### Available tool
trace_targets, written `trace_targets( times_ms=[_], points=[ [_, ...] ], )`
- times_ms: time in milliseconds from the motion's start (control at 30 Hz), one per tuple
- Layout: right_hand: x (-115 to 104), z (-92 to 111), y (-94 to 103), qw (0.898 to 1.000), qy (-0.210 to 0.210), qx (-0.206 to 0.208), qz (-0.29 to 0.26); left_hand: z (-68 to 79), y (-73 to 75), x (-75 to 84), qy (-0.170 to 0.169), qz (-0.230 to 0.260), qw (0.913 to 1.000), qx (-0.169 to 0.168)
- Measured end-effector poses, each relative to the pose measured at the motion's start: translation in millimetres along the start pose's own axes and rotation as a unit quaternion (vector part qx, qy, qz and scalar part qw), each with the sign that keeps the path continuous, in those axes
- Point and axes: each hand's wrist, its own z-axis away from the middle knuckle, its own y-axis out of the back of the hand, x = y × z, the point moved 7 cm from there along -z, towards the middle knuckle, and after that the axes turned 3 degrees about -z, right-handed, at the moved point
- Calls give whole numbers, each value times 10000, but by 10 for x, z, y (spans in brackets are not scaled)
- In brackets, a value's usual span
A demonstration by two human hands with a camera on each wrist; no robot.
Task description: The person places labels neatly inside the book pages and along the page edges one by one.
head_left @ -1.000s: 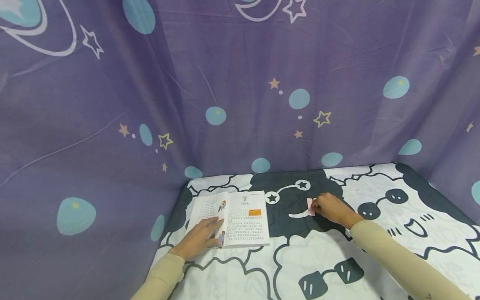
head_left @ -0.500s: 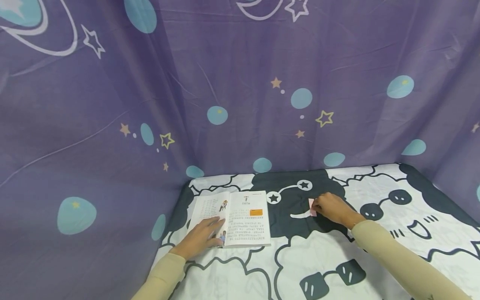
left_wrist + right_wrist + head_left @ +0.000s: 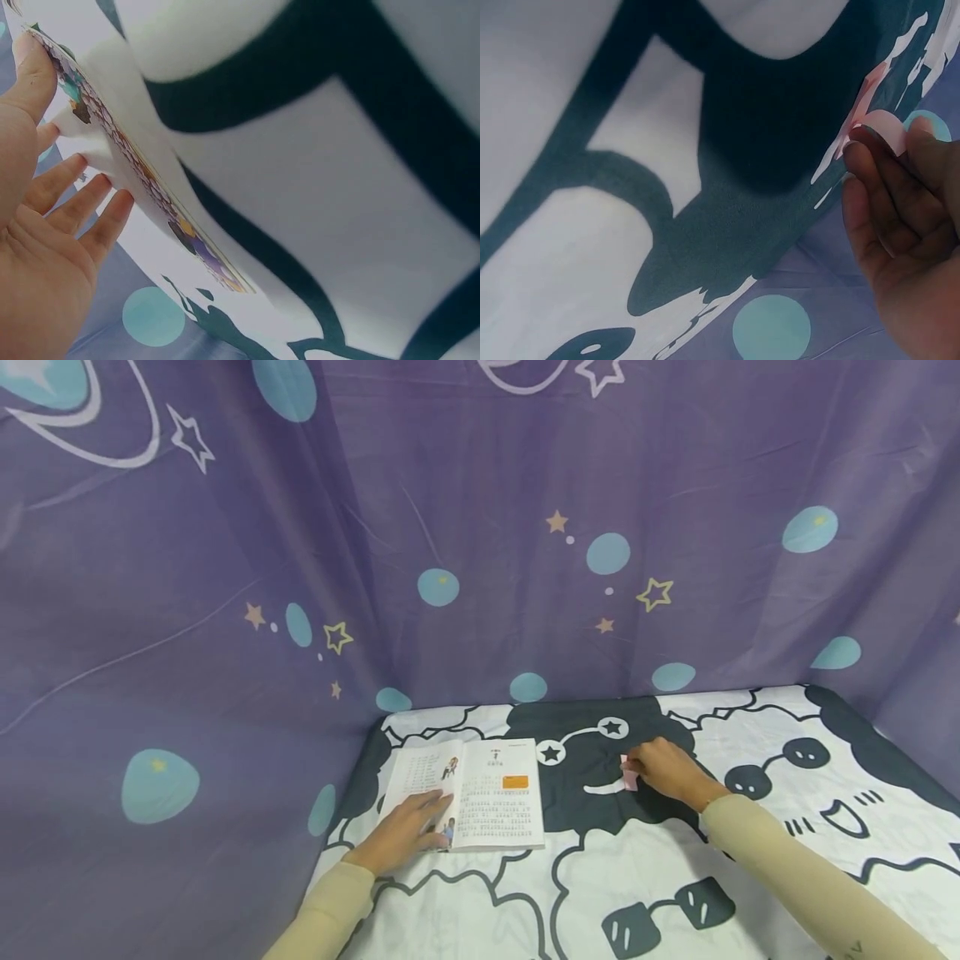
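Observation:
An open book (image 3: 497, 827) lies on the patterned cloth, with printed text, small figure drawings and an orange box on its pages. My left hand (image 3: 408, 828) rests on its left page near the lower edge, fingers spread and nearly straight. In the left wrist view the left hand (image 3: 56, 217) lies along the book's colourful edge (image 3: 150, 187). To the right of the book, my right hand (image 3: 666, 768) pinches a pink paper slip (image 3: 628, 774) close over the dark part of the cloth. In the right wrist view, pink paper (image 3: 885, 129) shows between thumb and fingertips, with more pink below it.
The black-and-white cloth (image 3: 487, 910) with cartoon sheep covers the surface under both hands. A purple curtain (image 3: 480, 527) with stars and blue ovals hangs behind it and along the left side.
The head view has shifted slightly. My left hand stays on the book, and my right hand keeps its pinch on the pink slip, which now looks a little more tilted.

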Motion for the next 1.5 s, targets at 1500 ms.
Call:
trace_targets(
  times_ms=[1500],
  points=[
    [-220,-185,-49,9820,324,743,1704,-4,-5,-12,-75,-101,9999,-12]
  ],
)
